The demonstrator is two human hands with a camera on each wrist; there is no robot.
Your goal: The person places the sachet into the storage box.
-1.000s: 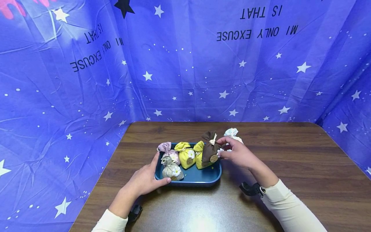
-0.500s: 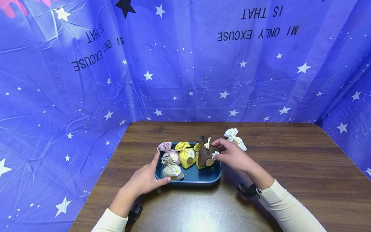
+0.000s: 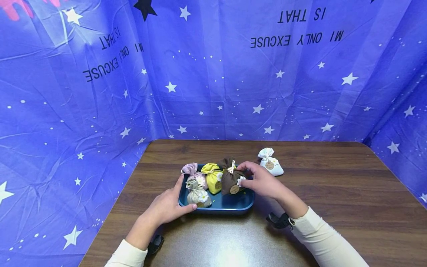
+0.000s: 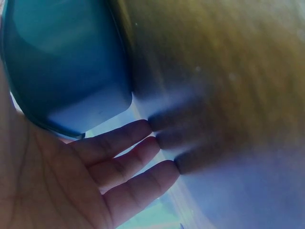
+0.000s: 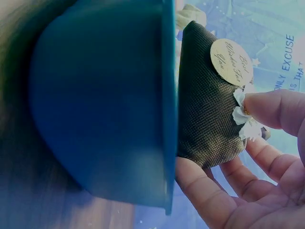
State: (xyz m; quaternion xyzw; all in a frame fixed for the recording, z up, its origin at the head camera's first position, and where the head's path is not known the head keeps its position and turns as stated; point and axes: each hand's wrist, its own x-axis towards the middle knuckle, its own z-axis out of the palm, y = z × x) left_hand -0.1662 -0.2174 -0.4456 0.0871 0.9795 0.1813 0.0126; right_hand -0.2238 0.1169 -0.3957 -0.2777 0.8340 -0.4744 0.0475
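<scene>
My right hand (image 3: 263,181) pinches a brown drawstring sachet (image 3: 230,183), thumb by its white flower, over the right part of a blue tray (image 3: 230,211). In the right wrist view the brown sachet (image 5: 209,105), with a round "Best Wishes For You" label (image 5: 232,62), shows above the tray's rim. My left hand (image 3: 168,204) rests against the tray's left end, thumb at the front rim. Three fingers (image 4: 138,186) lie fairly straight beside the tray in the left wrist view. Inside are a pink sachet (image 3: 191,171), a grey-beige one (image 3: 197,198) and a yellow one (image 3: 213,181). The brown sachet hides another yellow one.
A white sachet (image 3: 272,166) lies on the wooden table (image 3: 333,193) behind my right hand. Blue curtains (image 3: 213,74) with stars and lettering hang around the table's back and sides. Black straps (image 3: 280,220) circle both wrists.
My right hand has moved left with the brown sachet and slightly down, now largely covering the second yellow sachet. The white sachet has come fully into sight. My left hand stays put.
</scene>
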